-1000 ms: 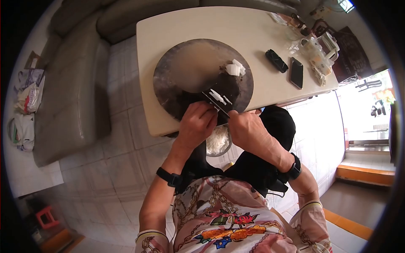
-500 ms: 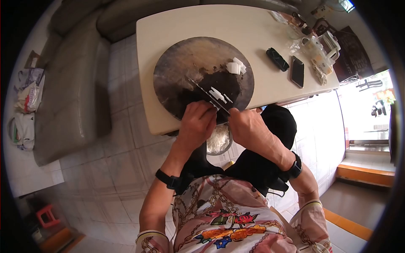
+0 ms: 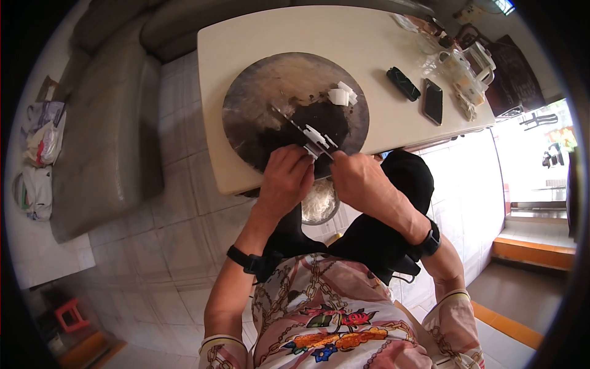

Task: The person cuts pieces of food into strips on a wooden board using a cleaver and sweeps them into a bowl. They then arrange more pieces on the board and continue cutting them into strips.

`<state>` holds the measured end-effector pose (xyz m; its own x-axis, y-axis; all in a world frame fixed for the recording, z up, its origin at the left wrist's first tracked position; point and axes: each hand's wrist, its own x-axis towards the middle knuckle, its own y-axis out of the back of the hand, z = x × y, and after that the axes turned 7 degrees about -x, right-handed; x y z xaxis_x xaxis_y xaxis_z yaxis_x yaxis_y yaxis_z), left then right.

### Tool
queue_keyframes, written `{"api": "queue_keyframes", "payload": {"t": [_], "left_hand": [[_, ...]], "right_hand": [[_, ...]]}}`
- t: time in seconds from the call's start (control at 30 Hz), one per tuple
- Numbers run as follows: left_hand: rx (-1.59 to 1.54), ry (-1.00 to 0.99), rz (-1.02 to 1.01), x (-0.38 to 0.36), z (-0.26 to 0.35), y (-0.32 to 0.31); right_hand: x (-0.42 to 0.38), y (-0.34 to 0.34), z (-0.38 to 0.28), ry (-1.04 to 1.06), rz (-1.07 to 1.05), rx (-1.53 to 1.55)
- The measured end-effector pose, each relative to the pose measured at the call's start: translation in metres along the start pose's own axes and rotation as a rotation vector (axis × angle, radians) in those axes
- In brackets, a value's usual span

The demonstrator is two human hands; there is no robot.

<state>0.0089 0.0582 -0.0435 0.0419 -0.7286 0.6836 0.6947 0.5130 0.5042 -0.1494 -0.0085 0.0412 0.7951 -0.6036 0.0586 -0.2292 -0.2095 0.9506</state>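
Observation:
My right hand grips the handle of a knife, whose blade slants up and left across a round, dark-stained cutting board. The fingers of my left hand are curled on a white food piece close beside the blade; most of that piece is hidden. Thin white strips lie along the blade's far side. Toward the board's right edge rests a small pile of white slices.
Below the board's near edge, a round bowl holds white shreds. On the cream table are a black case, a phone and a clear pitcher. A grey sofa stands at left.
The knife blade has shifted slightly, and the white strips now sit closer against it. Both hands stay in nearly the same place.

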Motion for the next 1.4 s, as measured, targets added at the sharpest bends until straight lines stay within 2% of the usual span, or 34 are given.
{"api": "queue_keyframes", "payload": {"t": [0.17, 0.27, 0.4, 0.53, 0.9, 1.13, 1.2, 1.4], "left_hand": [[-0.003, 0.002, -0.012, -0.003, -0.004, 0.000], [0.027, 0.003, -0.013, -0.002, -0.001, 0.001], [0.047, -0.003, -0.018, -0.002, 0.000, 0.000], [0.038, -0.010, 0.007, -0.003, -0.001, 0.000], [0.021, -0.002, 0.003, -0.002, -0.002, -0.002], [0.045, 0.014, 0.003, -0.003, 0.001, -0.001], [0.045, 0.020, 0.008, -0.001, 0.002, -0.001], [0.030, 0.032, 0.009, -0.003, 0.001, -0.002]], "right_hand": [[-0.007, -0.007, 0.000, 0.002, -0.018, -0.039], [-0.005, -0.010, -0.001, 0.076, 0.003, -0.055], [0.010, -0.021, 0.001, 0.070, 0.106, -0.063], [0.006, -0.007, 0.006, -0.024, 0.034, 0.050], [0.004, 0.003, 0.021, 0.070, -0.091, 0.152], [0.019, -0.018, 0.018, 0.005, -0.010, 0.176], [0.020, -0.022, 0.020, -0.028, 0.068, 0.257], [0.007, -0.006, 0.015, -0.056, 0.021, 0.141]]}}
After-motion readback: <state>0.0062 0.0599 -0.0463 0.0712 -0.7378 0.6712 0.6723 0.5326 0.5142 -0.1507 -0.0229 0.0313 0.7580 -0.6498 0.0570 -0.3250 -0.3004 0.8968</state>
